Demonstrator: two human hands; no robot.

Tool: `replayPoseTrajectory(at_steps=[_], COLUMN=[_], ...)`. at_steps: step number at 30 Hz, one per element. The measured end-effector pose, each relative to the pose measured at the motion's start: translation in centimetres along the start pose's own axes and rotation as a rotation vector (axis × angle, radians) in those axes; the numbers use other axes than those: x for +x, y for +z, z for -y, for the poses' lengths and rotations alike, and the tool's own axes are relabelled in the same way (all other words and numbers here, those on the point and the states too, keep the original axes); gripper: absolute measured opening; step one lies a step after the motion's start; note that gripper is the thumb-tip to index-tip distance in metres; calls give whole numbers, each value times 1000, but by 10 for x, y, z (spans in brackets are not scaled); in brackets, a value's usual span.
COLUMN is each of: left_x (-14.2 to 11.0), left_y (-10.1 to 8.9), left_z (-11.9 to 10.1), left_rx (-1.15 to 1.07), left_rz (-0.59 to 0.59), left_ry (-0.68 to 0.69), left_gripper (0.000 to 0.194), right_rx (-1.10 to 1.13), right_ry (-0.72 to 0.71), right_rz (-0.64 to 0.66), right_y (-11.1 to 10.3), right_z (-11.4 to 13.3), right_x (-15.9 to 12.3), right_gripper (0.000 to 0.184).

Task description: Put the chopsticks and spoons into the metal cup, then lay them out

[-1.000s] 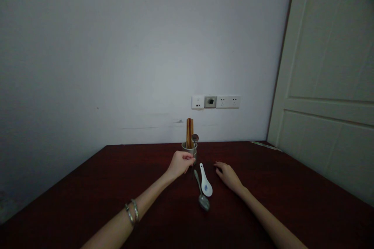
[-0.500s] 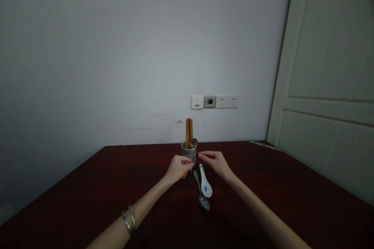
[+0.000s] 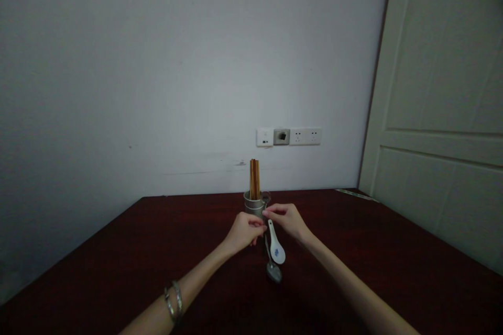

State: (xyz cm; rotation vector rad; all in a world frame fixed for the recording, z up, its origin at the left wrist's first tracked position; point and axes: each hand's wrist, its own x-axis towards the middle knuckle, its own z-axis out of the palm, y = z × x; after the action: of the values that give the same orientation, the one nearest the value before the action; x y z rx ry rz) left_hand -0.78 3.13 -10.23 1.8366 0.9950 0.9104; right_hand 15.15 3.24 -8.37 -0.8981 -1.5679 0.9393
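Upright in front of me is a metal spoon point(image 3: 266, 198), bowl end up, beside the rim of a grey metal cup point(image 3: 253, 207) that holds several wooden chopsticks point(image 3: 255, 180). My left hand point(image 3: 245, 231), with bangles at the wrist, pinches the spoon's handle low down. Higher on the same handle, the thumb and fingertips of my right hand point(image 3: 287, 220) are closed. Below the hands a white ceramic soup spoon point(image 3: 277, 251) lies on the table, and a second metal spoon point(image 3: 274, 272) lies just left of it, its handle end partly behind my left fingers.
The dark red table point(image 3: 188, 261) meets a pale wall at the back. Wall sockets point(image 3: 305, 136) sit above the table's far edge. A white panelled door point(image 3: 440, 115) stands at the right, and a thin strip point(image 3: 357, 195) lies by the far right corner.
My right hand has risen off the table and moved left to the upright spoon's handle. My left hand has come slightly lower and right, and the spoon's bowl has shifted down and right.
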Motion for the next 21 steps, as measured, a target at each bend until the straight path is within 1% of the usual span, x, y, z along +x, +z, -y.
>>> replayPoseTrajectory(at_steps=[3, 5, 8, 10, 11, 17, 21], left_x=[0, 0, 1, 1, 2, -1, -1], left_y=[-7, -14, -24, -27, -27, -19, -18], left_z=[-7, -14, -26, -32, -34, -39, -39], left_rx=[1, -26, -95, -126, -137, -225, -294], left_rz=[13, -2, -105, -169, -181, -134, -88], left_ry=[-59, -88, -61, -43, -44, -75, -81], left_gripper=[23, 24, 26, 27, 28, 25, 24], right_rx=[-17, -45, -92, -112, -117, -115, -124], right_ry=[-14, -22, -36, -42, -45, -58, -60], right_rz=[6, 12, 25, 31, 36, 99, 118], right_y=[0, 0, 0, 0, 0, -1, -2], right_z=[4, 7, 10, 11, 11, 10, 10], right_x=[-1, -2, -3, -4, -4, -5, -5], right_gripper=[26, 26, 26, 26, 26, 32, 33])
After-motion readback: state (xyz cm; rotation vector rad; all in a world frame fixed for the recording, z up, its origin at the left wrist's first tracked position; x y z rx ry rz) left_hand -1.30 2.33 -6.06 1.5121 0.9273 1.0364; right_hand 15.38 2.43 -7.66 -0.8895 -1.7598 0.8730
